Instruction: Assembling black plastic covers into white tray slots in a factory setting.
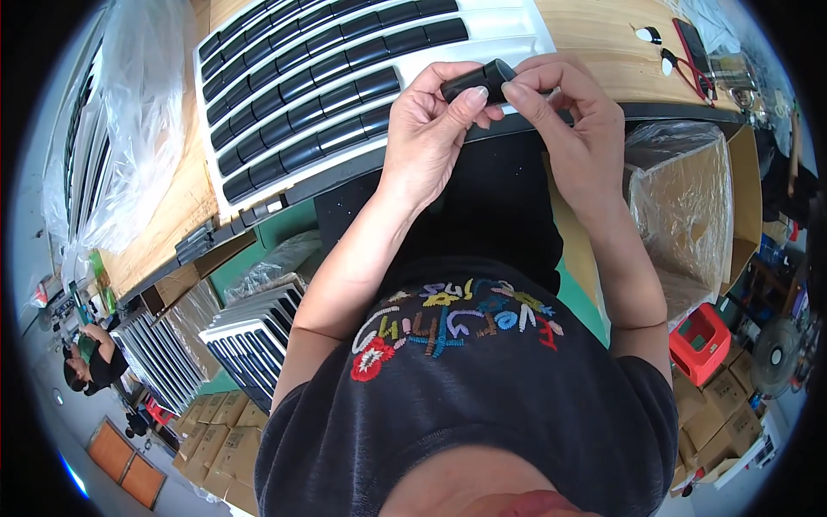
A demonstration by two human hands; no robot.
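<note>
Black plastic-looking tube (469,84), qty 1, in hands over the table's (594,39) front edge, by the tray's near rt corner. LH (431,129) pinches it, thumb vs fingers. RH (573,121) thumb + index bunched at its open rt end; can't tell if they actually grip. Seam across tube, 1 pc or 2 unclear.

Qty: 1 white tray (508,26) on table, approx 6 rows of black tubes (341,137); exact tube count n/a, joints blur. 2 stacks of trays lower L. 1 phone (692,45), 1 red-handled tool (708,86), 2 small white/black pcs (648,34) upper R. 1 red stool (699,345), 1 fan (775,355), 1 co-worker (95,358) far L.

Around: clear film (151,112) L of tray, film-lined carton (680,202) R. Hands block tray's near rt part. Tray's far edge cut by frame; RH's rear fingers mostly hidden.
</note>
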